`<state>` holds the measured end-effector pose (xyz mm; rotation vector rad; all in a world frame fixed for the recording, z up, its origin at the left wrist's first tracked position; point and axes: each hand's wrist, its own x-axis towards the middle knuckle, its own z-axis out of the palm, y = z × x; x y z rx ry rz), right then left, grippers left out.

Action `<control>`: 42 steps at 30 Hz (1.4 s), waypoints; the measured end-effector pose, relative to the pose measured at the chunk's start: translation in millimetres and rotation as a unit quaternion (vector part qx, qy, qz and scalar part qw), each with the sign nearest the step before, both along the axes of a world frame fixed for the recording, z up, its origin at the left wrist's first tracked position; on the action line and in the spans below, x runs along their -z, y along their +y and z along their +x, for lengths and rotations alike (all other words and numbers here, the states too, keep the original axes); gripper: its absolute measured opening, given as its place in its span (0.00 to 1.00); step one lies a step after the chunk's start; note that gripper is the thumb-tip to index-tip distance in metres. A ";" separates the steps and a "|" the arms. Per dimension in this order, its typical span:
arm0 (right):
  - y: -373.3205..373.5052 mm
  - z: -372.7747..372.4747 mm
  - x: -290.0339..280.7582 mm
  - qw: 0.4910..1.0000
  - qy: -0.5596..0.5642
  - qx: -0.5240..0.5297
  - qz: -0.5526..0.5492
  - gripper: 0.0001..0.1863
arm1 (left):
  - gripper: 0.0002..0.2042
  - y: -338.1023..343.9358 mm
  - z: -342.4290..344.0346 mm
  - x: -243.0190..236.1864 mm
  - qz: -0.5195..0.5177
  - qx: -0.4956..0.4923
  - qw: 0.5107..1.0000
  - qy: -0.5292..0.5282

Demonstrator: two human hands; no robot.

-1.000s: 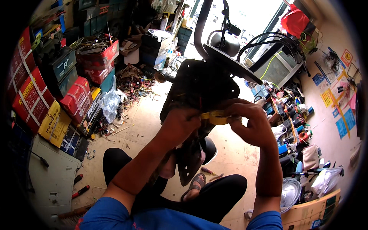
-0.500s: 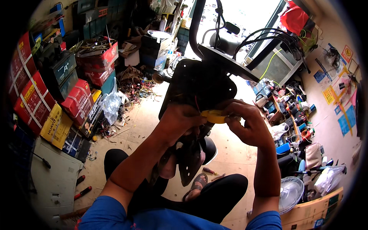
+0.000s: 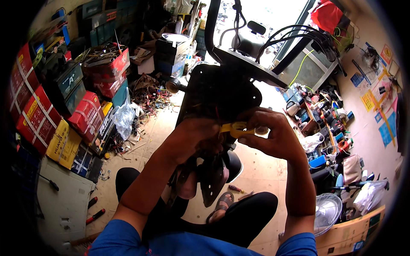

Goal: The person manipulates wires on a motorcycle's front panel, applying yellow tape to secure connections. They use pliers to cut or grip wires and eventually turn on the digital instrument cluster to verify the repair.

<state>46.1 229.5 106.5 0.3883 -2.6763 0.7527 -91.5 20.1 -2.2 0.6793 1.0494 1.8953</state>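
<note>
A roll of yellow tape (image 3: 244, 130) is pinched between the thumb and fingers of my right hand (image 3: 274, 135). Its ring faces partly toward me, and a short yellow strip runs from it to the fingers of my left hand (image 3: 197, 135). Those fingers are closed at the dark metal frame (image 3: 222, 91) of a vehicle-like machine. A thin red wire (image 3: 217, 112) rises just above them. What exactly the left fingertips grip is hidden in shadow. Below my hands hangs a dark plate with holes (image 3: 210, 187), part of the same machine.
A screwdriver (image 3: 235, 188) lies on the floor by my sandalled foot (image 3: 222, 206). Boxes (image 3: 86, 116) and a heap of wires (image 3: 151, 97) stand to the left. On the right are a cluttered shelf (image 3: 318, 123) and a white fan (image 3: 328, 213). Black cables (image 3: 294, 32) arch above the frame.
The tape roll has turned in my right hand, so its ring opening shows more. My left hand has rolled over slightly at the frame. The whole view has shifted a little.
</note>
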 end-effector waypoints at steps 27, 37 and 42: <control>-37.8 -18.1 -25.8 0.956 -0.251 0.121 0.090 0.27 | 0.09 17.6 7.5 1.0 -0.067 -0.176 0.947 0.260; -45.6 -29.9 -33.0 0.958 -0.246 0.063 0.135 0.32 | 0.08 19.6 8.3 1.4 -0.018 -0.138 0.974 0.178; -48.3 -29.7 -28.4 0.960 -0.213 0.075 0.165 0.31 | 0.07 25.1 9.4 3.0 -0.010 -0.152 0.972 0.179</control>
